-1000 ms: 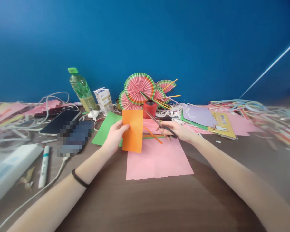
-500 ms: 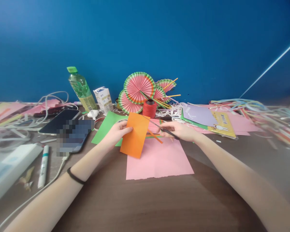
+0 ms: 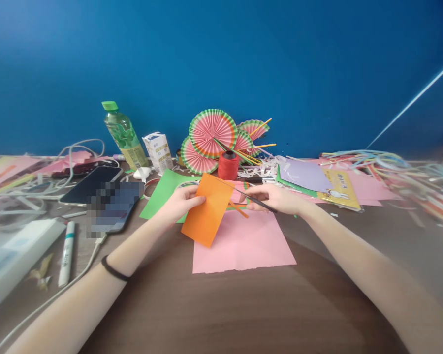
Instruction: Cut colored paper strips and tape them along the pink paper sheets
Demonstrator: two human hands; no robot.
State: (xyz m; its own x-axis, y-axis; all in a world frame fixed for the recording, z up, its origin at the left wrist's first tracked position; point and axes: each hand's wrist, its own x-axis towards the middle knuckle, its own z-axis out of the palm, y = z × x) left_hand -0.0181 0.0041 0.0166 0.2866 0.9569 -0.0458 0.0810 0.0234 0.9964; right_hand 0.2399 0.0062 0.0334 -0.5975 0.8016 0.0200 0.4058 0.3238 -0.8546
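My left hand (image 3: 183, 202) pinches the left edge of an orange sheet of paper (image 3: 208, 211), tilted above the table. My right hand (image 3: 271, 197) is closed around a pair of scissors (image 3: 256, 200), whose thin blades point left and reach the upper right edge of the orange paper. Beneath lies a pink sheet (image 3: 251, 246), partly covered by the orange one. A narrow orange strip (image 3: 239, 209) shows just right of the sheet. Behind my left hand is a green sheet (image 3: 161, 194).
Round pleated paper fans (image 3: 213, 133) and a red thread spool (image 3: 228, 166) stand at the back. A green-capped bottle (image 3: 123, 135) and a carton (image 3: 158, 151) are left of them. Phones (image 3: 90, 186) and a marker (image 3: 66, 254) lie left; papers (image 3: 304, 175) and strips (image 3: 395, 169) lie right.
The orange paper has tilted further, its lower end swinging slightly left and down. My right hand and the scissors have shifted a little to the right.
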